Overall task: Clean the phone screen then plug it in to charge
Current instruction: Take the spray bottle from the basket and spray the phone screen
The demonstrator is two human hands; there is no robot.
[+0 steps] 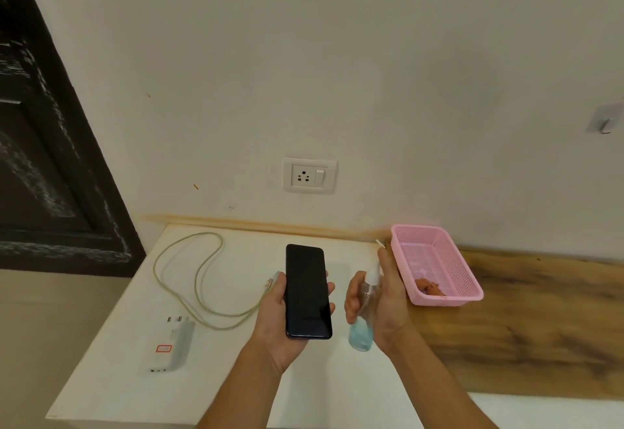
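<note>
Above white table (111,354), wall socket (309,176); wooden floor (526,324) alongside.

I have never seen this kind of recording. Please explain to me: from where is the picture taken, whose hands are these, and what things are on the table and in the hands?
There is one picture, from a camera worn on a person's head, looking forward and down. No machine: two bare hands. The left hand holds a dark phone, screen up. The right hand holds a clear spray bottle with blue liquid beside it. On the white table lie a white charger and its looped cable. A pink basket sits to the right, and a wall socket is above.
</note>
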